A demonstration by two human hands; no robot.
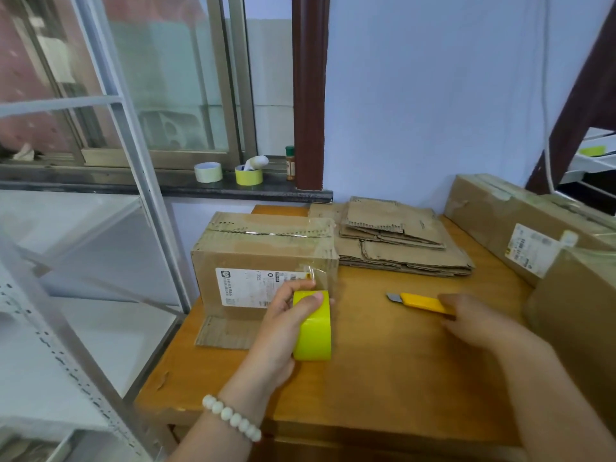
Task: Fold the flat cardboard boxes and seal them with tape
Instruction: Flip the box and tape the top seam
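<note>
Though glossy, tape roll [313, 328] beside corrugated box [263, 248]

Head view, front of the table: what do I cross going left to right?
The left hand → the yellow tape roll it grips → yellow utility knife, blade out → right hand holding the knife's handle → cardboard box at the right edge.
</note>
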